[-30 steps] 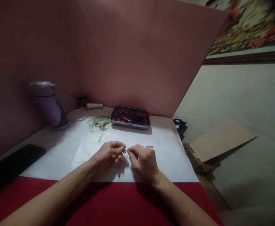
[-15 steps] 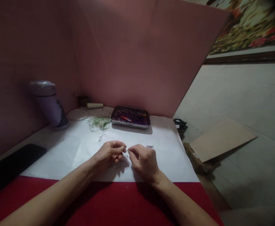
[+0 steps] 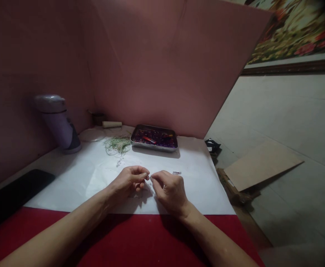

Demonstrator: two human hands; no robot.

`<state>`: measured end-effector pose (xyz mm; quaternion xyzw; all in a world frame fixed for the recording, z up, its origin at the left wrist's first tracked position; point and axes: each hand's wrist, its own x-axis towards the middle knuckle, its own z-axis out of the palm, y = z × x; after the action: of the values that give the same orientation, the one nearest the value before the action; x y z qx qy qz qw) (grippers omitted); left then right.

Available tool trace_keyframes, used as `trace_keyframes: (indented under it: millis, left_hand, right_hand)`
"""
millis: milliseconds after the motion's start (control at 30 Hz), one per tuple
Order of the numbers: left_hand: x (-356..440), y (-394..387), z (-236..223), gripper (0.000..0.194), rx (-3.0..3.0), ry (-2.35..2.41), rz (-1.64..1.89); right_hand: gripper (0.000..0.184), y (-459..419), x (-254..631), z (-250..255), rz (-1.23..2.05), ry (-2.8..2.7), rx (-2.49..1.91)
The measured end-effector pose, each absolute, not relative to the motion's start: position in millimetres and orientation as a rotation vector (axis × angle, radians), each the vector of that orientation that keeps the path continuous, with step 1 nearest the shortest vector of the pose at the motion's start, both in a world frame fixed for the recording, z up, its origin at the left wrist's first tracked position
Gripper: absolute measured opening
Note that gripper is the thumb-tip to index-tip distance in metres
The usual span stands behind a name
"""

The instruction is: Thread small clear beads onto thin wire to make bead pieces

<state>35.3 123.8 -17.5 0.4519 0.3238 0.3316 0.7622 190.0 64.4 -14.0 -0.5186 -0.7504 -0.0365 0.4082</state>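
My left hand (image 3: 129, 182) and my right hand (image 3: 170, 190) rest on the white sheet (image 3: 95, 174), fingertips nearly meeting. Both are pinched shut, with a tiny clear bead (image 3: 150, 183) between the two sets of fingertips; I cannot make out which hand grips it or whether a thread runs through it. A small clear piece (image 3: 176, 173) lies on the sheet just beyond my right hand. Farther back stands a metal tray (image 3: 154, 146) of purple beads with a red item in it. A tangle of greenish cord (image 3: 118, 144) lies to its left, with a few clear beads (image 3: 119, 162) below it.
A lilac flask (image 3: 59, 124) stands at the back left, a cord spool (image 3: 111, 124) and a small cup (image 3: 98, 118) behind. A black phone-like slab (image 3: 15, 193) lies at the left. Red cloth (image 3: 140, 237) covers the near table. Pink boards wall the back. Cardboard (image 3: 259, 165) lies on the floor right.
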Motion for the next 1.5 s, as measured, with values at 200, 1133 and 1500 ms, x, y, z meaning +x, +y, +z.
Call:
trace_keyframes:
  millis: [200,1133,1500]
  left_hand:
    - [35.5,122.7,-18.5,0.015,1.009,0.711,0.725]
    - [36.3,124.2,-20.9,0.014,1.011,0.7,0.728]
    - [36.8,123.2,-19.1,0.016,0.996,0.722,0.708]
  right_hand:
    - [0.013,65.0,190.7,-15.3,-0.068,-1.899,-1.304]
    - [0.014,66.1,190.5,-17.8,-0.057,-1.895,-1.304]
    - [0.014,65.3,189.9,-17.4,-0.026,-1.905,-1.286]
